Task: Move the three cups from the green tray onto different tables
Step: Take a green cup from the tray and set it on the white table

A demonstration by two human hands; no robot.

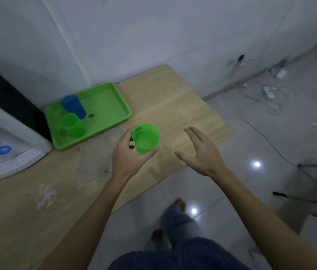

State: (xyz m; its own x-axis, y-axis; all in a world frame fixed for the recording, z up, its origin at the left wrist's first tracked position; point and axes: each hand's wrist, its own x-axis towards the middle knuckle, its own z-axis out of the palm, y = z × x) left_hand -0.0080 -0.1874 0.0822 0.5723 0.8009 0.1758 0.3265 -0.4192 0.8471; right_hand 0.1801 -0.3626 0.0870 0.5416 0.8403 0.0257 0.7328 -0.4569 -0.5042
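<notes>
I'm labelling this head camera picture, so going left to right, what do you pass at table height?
White appliance → green tray, with a blue cup and a green cup → left hand holding another green cup → right hand, open → cables on the floor.

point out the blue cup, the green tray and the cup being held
blue cup [73,106], head view, on its side wall
green tray [111,103], head view, on its bare floor
held green cup [146,138], head view, on its inside, gripped by the left hand [129,155]

dim, bluish, soft focus; ceiling lights glare on floor [251,172]
</notes>
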